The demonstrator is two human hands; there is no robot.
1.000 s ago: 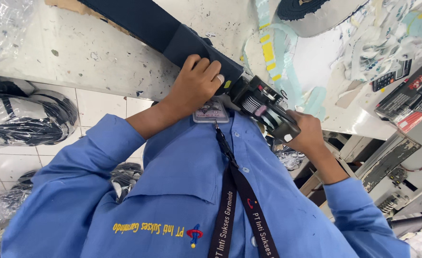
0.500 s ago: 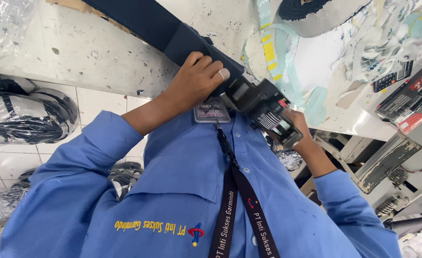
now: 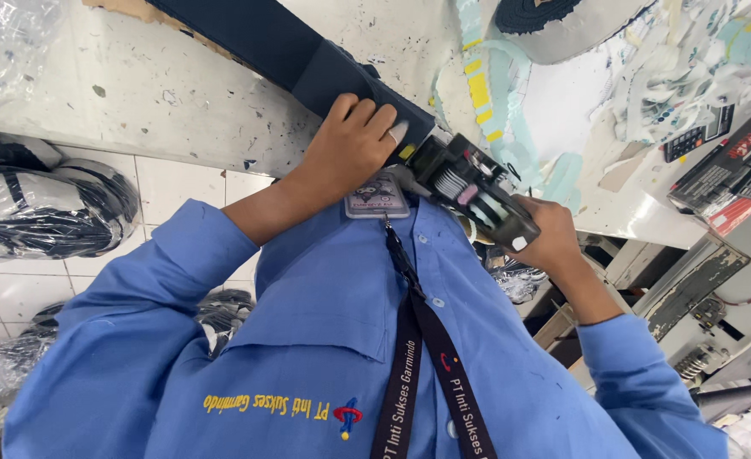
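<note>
Scuffed white table (image 3: 180, 93) under dark fabric (image 3: 265, 38)
</note>
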